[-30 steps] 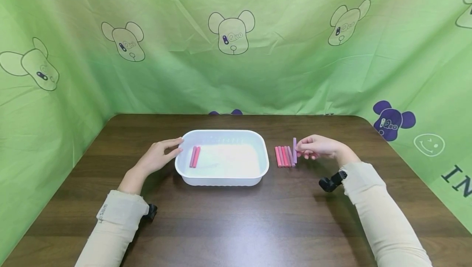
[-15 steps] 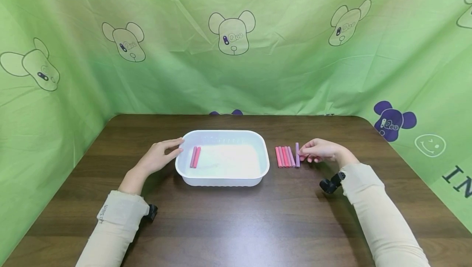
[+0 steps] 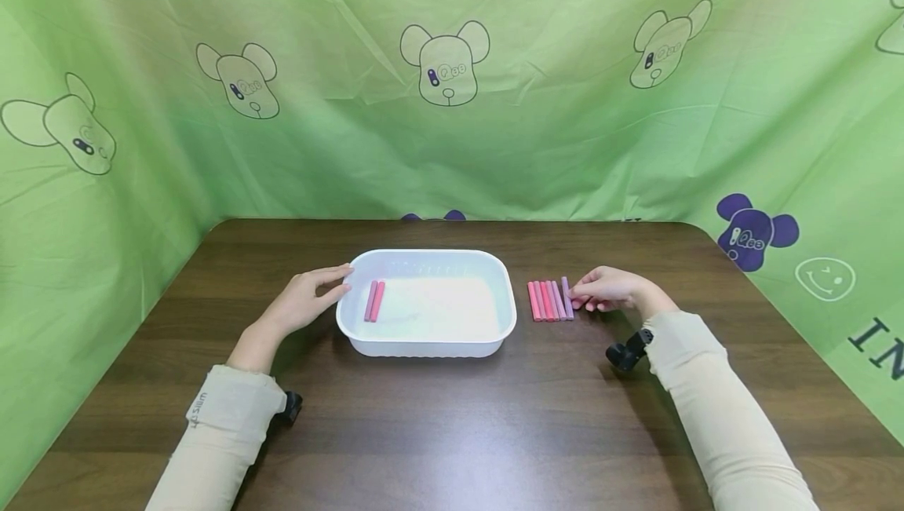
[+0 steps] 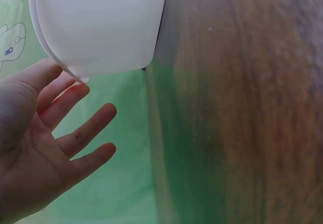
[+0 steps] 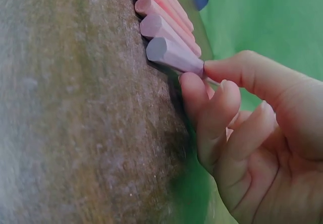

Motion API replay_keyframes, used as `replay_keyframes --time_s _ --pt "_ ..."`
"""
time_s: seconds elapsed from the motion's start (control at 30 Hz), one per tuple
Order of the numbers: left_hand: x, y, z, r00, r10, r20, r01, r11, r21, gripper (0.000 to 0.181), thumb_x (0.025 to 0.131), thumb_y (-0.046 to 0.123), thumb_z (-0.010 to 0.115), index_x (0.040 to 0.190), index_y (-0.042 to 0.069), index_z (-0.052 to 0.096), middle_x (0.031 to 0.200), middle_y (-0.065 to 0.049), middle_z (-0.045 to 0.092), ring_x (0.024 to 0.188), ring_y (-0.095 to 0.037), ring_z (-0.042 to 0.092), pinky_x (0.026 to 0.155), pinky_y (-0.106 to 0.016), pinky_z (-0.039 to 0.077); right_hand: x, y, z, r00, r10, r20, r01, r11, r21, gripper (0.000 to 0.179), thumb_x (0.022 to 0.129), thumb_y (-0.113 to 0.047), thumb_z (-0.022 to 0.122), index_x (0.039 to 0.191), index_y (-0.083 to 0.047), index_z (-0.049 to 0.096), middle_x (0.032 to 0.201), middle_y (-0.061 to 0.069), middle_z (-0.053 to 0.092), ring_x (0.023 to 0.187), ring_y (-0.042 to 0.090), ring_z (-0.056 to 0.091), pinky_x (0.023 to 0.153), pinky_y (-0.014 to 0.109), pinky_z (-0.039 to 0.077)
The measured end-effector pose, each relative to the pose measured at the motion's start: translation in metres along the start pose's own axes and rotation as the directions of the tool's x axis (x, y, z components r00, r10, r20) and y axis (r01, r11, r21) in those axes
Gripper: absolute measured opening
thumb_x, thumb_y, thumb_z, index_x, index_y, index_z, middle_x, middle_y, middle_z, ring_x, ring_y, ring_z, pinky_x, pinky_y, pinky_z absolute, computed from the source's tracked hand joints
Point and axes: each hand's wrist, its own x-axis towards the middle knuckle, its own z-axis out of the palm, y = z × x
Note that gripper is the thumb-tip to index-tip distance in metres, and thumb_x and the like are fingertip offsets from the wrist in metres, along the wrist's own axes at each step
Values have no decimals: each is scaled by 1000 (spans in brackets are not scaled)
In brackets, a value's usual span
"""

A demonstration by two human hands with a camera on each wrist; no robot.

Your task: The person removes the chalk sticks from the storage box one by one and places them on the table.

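Observation:
A purple chalk stick (image 3: pixel 567 298) lies at the right end of a row of pink and purple chalk sticks (image 3: pixel 544 301) on the table. My right hand (image 3: pixel 610 290) pinches it between thumb and fingertips; the right wrist view shows its pale round end (image 5: pixel 157 49) close beside the neighbouring chalk. To the left stands a white plastic basin (image 3: pixel 427 348), with two chalk sticks (image 3: pixel 374 301), one purple and one pink, side by side inside it. My left hand (image 3: pixel 300 299) touches the basin's left rim, and its other fingers are spread in the left wrist view (image 4: pixel 65 128).
The brown wooden table (image 3: pixel 452 432) carries the basin and the chalk row, with a narrow gap between them. A green printed curtain (image 3: pixel 452 150) hangs behind and along both sides. Black cameras (image 3: pixel 630 350) sit on both wrists.
The purple chalk has come down from a raised position, first a little right of the row, then slid left against it in my right hand. My left hand and the basin stay put.

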Motion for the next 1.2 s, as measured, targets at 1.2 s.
replay_keyframes --time_s 1.2 --pt "1 -2 0 1000 -13 14 13 1000 -3 43 94 22 55 133 4 51 139 -18 48 131 -37 43 106 -53 37 -12 -52 2 991 -120 -59 117 992 -54 38 91 -20 57 111 12 55 78 -2 65 58 0 54 50 11 44"
